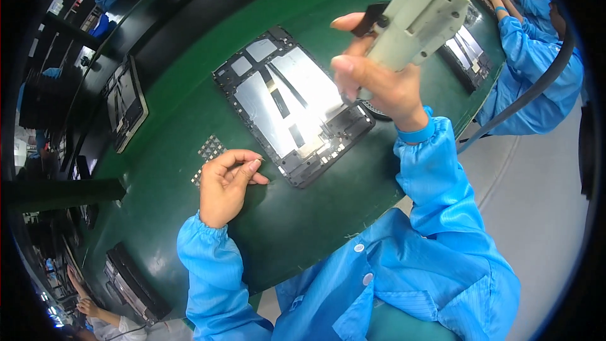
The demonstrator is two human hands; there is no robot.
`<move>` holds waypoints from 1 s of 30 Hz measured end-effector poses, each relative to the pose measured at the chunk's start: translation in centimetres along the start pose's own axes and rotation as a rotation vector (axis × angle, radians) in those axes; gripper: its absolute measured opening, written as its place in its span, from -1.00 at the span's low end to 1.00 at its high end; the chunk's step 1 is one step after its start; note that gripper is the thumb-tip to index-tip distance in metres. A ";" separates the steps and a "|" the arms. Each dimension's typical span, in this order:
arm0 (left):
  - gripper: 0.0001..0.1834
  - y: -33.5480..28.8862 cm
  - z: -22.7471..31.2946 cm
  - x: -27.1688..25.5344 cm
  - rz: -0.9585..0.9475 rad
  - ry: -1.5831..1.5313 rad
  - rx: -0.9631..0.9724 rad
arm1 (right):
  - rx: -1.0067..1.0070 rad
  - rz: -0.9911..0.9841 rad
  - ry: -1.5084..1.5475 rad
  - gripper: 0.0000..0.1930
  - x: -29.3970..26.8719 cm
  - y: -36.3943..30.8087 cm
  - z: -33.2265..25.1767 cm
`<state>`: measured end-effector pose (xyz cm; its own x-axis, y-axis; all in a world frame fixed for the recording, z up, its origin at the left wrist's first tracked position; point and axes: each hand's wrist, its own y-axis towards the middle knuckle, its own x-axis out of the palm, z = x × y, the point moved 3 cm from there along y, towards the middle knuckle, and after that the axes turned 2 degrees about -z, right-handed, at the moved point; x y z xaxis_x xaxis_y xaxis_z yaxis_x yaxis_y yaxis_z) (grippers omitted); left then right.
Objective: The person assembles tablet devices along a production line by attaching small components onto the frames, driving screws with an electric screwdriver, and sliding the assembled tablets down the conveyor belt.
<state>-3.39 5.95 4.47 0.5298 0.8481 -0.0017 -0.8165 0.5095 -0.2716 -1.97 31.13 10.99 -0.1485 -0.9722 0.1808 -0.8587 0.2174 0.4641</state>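
In front of me on the green table lies an opened tablet [293, 104], its silver inner plates, black frame and ribbon cables exposed. My right hand [388, 85] is wrapped round a pale grey-green powered hand tool [420, 16], raised over the tablet's right side. The tool's working tip is hidden or too blurred to make out. Beside the tablet's lower left edge, my left hand [228, 183] is closed in a pinch of thumb and fingertip; anything held there is too small to name. Partly under that hand is a sheet of small, dark and silvery pieces [211, 147].
More opened tablets lie around the green table [290, 227]: one at left [127, 104], one at lower left [134, 281], one at right [467, 57]. A round dark object [377, 110] shows partly behind my right hand. A thick grey cable [530, 98] and a co-worker [530, 76] are at right.
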 end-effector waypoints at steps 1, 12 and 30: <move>-0.88 0.0 0.0 0.1 -0.001 -0.003 0.000 | 0.001 -0.028 -0.011 -0.62 0.4 -0.1 0.1; -0.92 1.4 0.3 0.8 0.042 0.111 0.080 | 0.050 -0.096 0.046 -0.61 2.3 -0.7 0.4; -0.69 2.1 -0.4 1.6 0.183 0.074 0.030 | 0.115 -0.132 0.140 -0.60 4.5 -1.8 0.0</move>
<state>-4.19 8.34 3.47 0.3864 0.9146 -0.1195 -0.9067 0.3528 -0.2312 -1.11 26.35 11.00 0.0318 -0.9684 0.2475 -0.9175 0.0699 0.3916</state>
